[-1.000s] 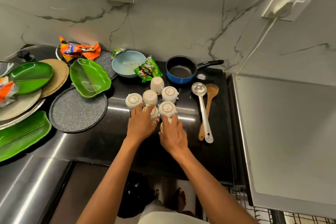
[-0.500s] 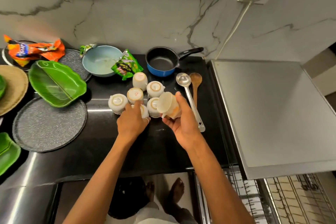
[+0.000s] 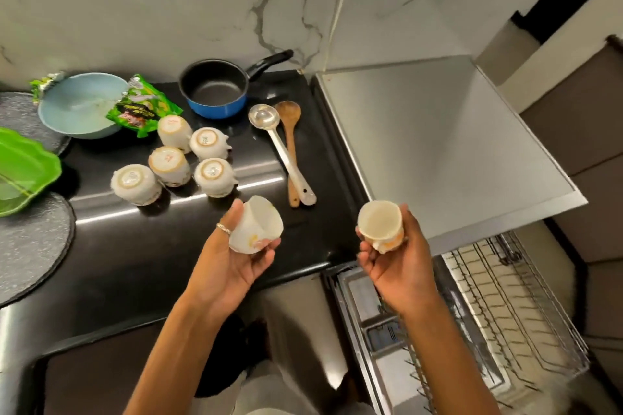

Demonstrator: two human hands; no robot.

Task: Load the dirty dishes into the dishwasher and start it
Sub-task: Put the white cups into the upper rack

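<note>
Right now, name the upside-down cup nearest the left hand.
The cluster's front-right cup, just beyond the left hand; the other four sit farther off.

You saw the green plate (image 3: 23, 172) and grey platter (image 3: 30, 246) cut off at the left edge. The steel panel (image 3: 438, 145) hid part of the rack (image 3: 505, 307).

Five upturned cups (image 3: 175, 158) left of ladle (image 3: 279, 152), on counter (image 3: 141, 246)

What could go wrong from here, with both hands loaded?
1. Left hand holds the left cup, right hand the right cup, in the fingers. Either could slip, and the right cup is off the counter.
2. No free hand to steady the rack.
3. Five upturned cups stand crowded; the next reach could knock one.
</note>
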